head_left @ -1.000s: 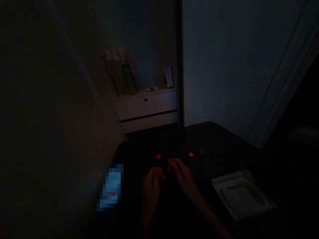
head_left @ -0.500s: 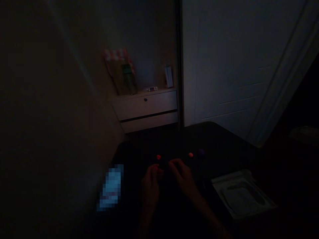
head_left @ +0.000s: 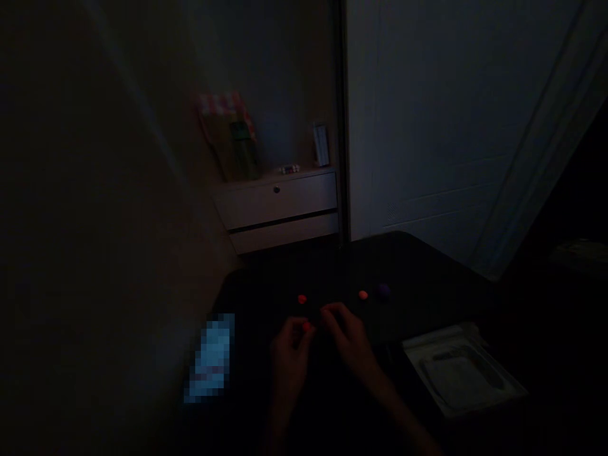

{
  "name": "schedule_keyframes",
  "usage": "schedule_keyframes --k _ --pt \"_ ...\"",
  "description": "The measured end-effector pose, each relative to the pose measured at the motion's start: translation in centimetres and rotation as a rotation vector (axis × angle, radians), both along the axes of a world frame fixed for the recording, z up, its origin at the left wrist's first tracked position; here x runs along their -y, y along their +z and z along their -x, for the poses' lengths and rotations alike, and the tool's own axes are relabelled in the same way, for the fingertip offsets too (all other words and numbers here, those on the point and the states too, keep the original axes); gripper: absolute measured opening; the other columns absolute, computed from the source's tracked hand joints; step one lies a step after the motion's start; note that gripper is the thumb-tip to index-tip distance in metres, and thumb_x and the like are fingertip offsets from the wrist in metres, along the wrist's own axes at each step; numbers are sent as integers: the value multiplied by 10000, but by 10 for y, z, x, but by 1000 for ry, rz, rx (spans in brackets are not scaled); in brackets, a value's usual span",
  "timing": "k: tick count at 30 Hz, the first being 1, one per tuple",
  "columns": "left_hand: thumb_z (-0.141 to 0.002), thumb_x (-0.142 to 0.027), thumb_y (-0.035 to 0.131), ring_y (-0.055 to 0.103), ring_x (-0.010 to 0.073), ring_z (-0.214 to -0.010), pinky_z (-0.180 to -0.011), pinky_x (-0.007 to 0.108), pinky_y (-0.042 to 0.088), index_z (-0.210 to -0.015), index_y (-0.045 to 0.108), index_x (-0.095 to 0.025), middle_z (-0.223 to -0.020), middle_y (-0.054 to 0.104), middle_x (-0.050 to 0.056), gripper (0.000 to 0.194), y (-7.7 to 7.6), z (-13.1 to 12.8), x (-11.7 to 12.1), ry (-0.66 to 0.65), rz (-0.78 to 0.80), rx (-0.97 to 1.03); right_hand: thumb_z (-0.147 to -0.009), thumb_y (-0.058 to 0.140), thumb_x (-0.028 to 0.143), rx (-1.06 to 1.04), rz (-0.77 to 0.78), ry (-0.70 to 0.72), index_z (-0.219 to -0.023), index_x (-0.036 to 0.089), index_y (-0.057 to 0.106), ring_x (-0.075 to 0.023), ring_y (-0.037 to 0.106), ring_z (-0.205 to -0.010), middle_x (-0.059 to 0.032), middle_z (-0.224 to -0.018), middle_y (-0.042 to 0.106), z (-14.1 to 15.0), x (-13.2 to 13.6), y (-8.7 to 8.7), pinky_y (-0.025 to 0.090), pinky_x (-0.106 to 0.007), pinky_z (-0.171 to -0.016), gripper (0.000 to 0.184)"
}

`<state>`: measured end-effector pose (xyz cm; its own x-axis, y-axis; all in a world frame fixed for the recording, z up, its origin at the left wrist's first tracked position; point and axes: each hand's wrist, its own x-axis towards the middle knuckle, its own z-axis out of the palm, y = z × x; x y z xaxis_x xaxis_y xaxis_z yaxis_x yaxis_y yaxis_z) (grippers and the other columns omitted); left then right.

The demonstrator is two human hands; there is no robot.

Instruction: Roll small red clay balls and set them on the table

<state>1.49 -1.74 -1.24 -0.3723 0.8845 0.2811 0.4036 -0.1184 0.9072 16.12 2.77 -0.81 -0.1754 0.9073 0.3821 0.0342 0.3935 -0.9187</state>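
The scene is very dark. My left hand [head_left: 291, 347] is closed, with a small red lump [head_left: 306, 326], which looks like modelling clay, pinched between thumb and fingers. Just to its right, my right hand [head_left: 349, 332] has thumb and fingertips pressed together; whatever may be between them is too dark to make out. Beyond my left hand a second red piece [head_left: 302, 299] lies on the black table [head_left: 403, 266]. Past my right hand sit an orange-pink lump [head_left: 363, 295] and, beside it, a larger purple ball [head_left: 383, 291].
A blurred bright screen-like patch [head_left: 211, 361] is at the table's left. To the right lies a pale, flat package [head_left: 463, 373]. Behind stands a drawer unit [head_left: 285, 206] with a green-capped bottle [head_left: 244, 149] and a small upright box [head_left: 321, 144]. A white door [head_left: 427, 126] is at the right.
My left hand has turned slightly, and the red lump in its fingers now shows more clearly toward the right. The right hand and the pieces on the table stay put.
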Motion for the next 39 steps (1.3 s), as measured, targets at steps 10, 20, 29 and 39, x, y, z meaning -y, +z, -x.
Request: schedule_keyframes --k 10,20,29,39 --pt "-1007 -613 398 693 210 -680 -658 323 549 -971 701 -177 -794 749 76 533 4 -1 2 65 -47 -3 -1035 530 419 24 1 7 -1026 216 693 -198 680 -836 -27 -909 730 -1 1 1 491 -287 -770 261" --pt "-814 -410 727 716 230 -785 -706 329 556 -900 750 -211 -881 762 52 218 2 -3 -1 -5 -29 -88 -1035 540 405 12 -29 11 -1039 219 699 -211 696 -900 -36 -956 741 -1 -1 -2 502 -301 -833 245" --pt "-915 -409 628 738 259 -978 -865 382 572 -1161 759 -216 -1138 781 112 340 -4 1 -1 -50 -38 -45 -1034 545 393 15 -25 3 -1038 220 704 -206 697 -892 -37 -960 750 -1 0 0 511 -301 -836 235" --pt "-997 -667 389 644 191 -657 -632 284 495 -906 681 -197 -722 682 35 561 4 -2 2 46 -33 -66 -1039 536 397 26 -32 3 -1038 214 699 -201 696 -864 -38 -948 746 -1 -1 -1 512 -296 -800 245"
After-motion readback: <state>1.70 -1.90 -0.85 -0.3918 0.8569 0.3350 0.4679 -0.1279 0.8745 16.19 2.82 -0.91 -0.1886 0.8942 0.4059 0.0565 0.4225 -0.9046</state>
